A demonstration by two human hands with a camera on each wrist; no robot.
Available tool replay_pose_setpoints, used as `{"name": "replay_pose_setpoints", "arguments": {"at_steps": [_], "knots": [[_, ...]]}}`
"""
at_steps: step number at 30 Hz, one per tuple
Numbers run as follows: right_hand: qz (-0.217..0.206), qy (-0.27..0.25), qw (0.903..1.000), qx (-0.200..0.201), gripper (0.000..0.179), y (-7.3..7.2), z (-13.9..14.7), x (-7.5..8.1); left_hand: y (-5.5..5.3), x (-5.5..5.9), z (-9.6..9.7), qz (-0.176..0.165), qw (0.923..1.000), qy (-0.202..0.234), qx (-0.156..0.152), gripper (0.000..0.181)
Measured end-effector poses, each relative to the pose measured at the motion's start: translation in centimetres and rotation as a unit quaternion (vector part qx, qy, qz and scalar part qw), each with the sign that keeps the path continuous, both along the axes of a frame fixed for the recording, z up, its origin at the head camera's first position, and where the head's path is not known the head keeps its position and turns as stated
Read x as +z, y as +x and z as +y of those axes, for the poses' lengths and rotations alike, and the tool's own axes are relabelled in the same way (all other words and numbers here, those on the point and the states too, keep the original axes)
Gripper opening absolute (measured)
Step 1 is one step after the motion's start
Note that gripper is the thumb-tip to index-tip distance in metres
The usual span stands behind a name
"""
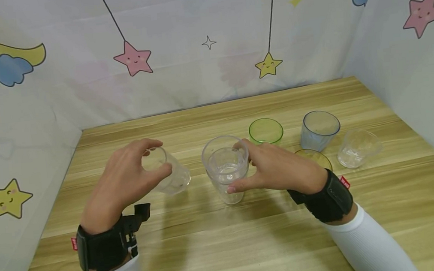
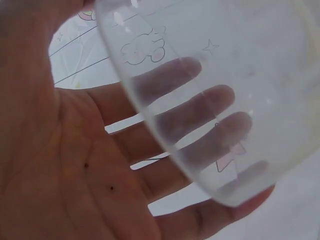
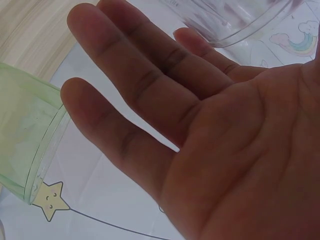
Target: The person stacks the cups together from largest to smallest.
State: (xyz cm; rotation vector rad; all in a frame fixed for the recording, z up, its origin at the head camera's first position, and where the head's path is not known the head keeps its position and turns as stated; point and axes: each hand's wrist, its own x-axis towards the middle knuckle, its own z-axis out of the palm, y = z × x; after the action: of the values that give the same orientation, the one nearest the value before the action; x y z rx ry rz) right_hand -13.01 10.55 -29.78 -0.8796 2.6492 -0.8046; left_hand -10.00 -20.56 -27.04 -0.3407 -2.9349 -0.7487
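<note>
My left hand [image 1: 125,173] holds a clear plastic cup [image 1: 176,178] that tilts with its base to the right. In the left wrist view the fingers [image 2: 200,107] show through the wall of that cup. To its right stands a clear cup stack [image 1: 222,180], seemingly one cup nested inside another. My right hand [image 1: 275,165] pinches this stack, with the thumb on the near side and the index finger at the rim. The remaining right fingers [image 3: 150,87] stretch out beside it in the right wrist view. The two clear pieces stand apart from each other.
Behind the right hand is a green cup [image 1: 266,137]; a yellow cup [image 1: 321,160] is partly hidden by that hand. Farther right are a blue cup [image 1: 314,140] and a tilted clear cup [image 1: 352,154]. Patterned cloth [image 1: 180,74] walls the wooden table [image 1: 227,255].
</note>
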Motion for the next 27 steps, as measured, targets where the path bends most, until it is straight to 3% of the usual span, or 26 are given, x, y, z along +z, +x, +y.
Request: {"name": "replay_pose_setpoints", "arguments": {"at_steps": [27], "knots": [[-0.005, 0.0, 1.0, 0.001, 0.099, -0.01, 0.09, -0.1, 0.56, 0.8, 0.47, 0.031, 0.9991, 0.024, -0.014, 0.046]]}}
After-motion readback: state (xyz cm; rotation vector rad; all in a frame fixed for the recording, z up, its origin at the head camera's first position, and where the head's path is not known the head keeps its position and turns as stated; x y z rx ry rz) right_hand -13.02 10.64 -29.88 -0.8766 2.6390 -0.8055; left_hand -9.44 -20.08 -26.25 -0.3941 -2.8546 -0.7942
